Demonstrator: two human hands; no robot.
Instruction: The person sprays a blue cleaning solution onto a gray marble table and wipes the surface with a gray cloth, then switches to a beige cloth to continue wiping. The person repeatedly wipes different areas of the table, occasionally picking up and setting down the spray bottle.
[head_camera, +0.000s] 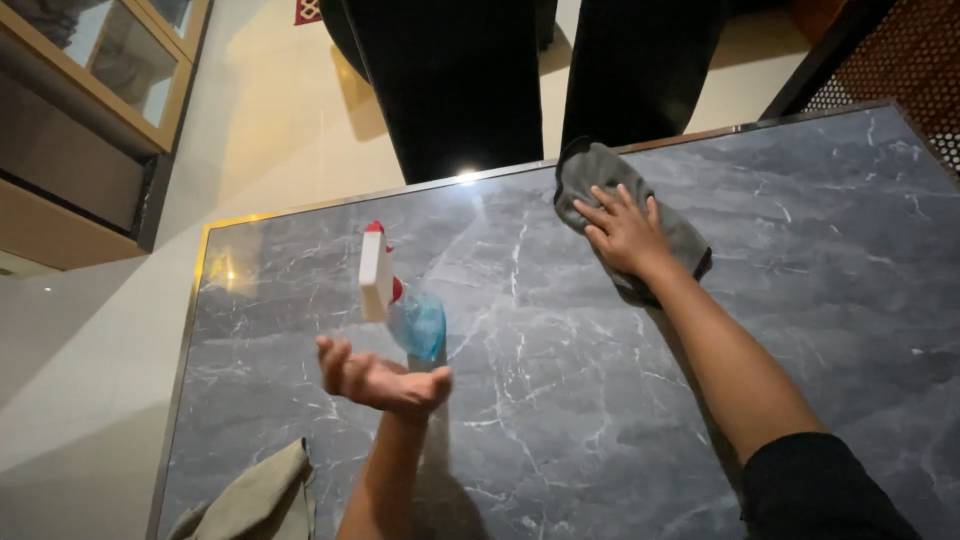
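Grey marble-patterned tabletop (560, 400) with a thin metal rim fills the head view, pale floor at nine o'clock and a wooden cabinet (90, 120) at ten o'clock; a person's dark trouser legs (450, 80) stand at twelve o'clock beyond the far edge. Right hand (625, 232) lies flat, fingers spread, pressing a grey cloth (600, 175) onto the tabletop at one o'clock; left hand (378, 380) is palm up and unclenched, gripping nothing; the spray bottle (395, 295), white and red head over blue body, sits just above its fingers, contact indeterminate; a beige cloth (255, 495) lies at seven o'clock.
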